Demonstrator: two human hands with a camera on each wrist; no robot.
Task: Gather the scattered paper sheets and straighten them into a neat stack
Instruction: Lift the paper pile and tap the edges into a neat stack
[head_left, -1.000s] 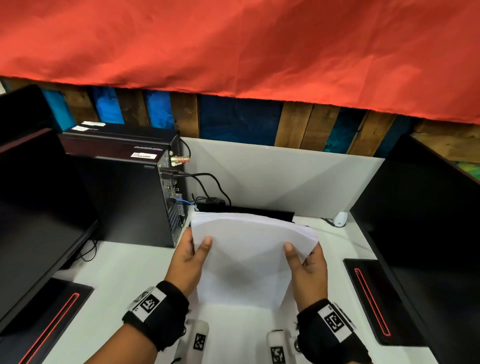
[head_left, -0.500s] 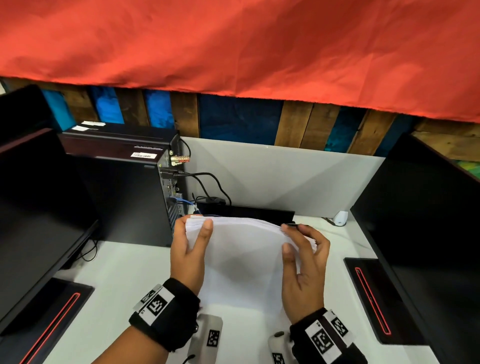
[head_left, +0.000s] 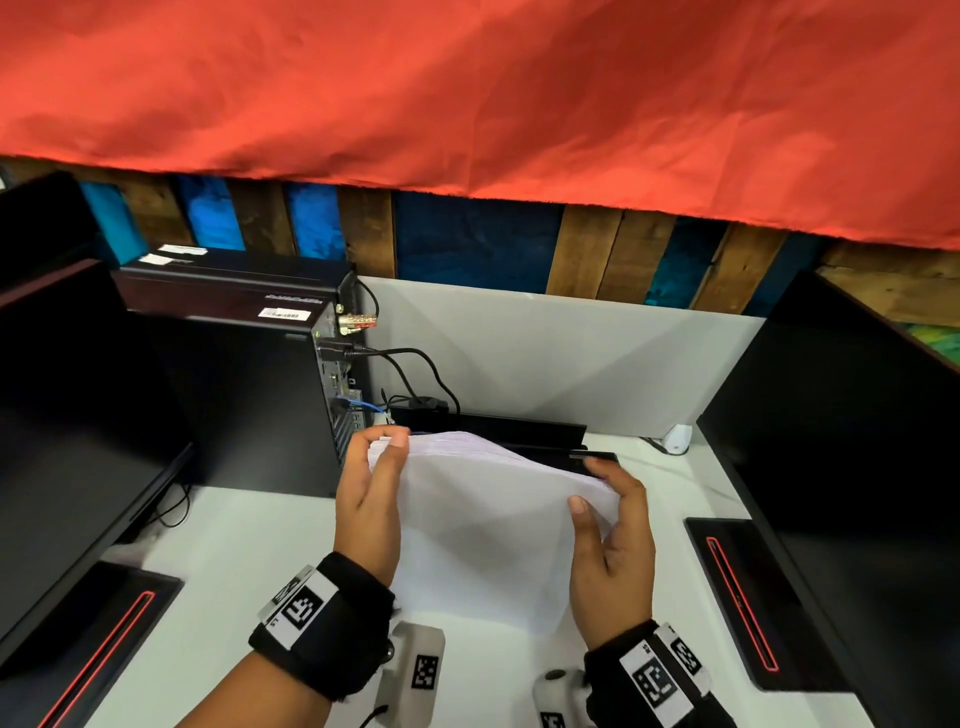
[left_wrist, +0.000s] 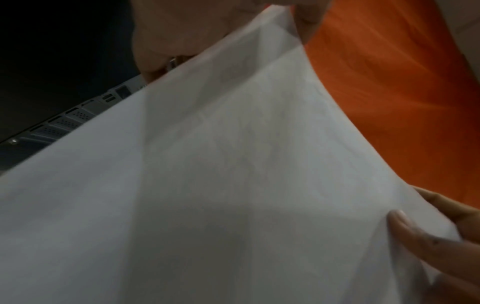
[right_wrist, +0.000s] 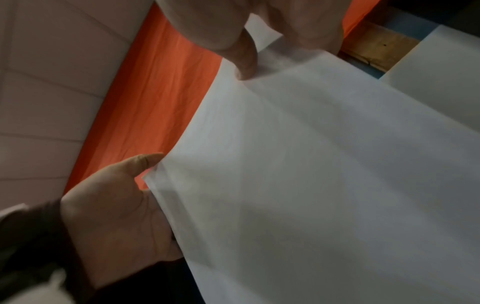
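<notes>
R hand (head_left: 613, 551) shifted lower; both grips pinch bowed white paper stack (head_left: 483, 525); L hand (head_left: 371, 499).

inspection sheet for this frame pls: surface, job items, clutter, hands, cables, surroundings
Surface: white desk, bare patches visible.
Job's things: paper stack held up on edge, top edges fanned, not squared.
Clutter: small white object at the back right.
Hands: left hand grips the stack's left edge; right hand holds the right edge.
Cables: black cables behind the PC tower.
Surroundings: monitors on both sides, red cloth above.
</notes>
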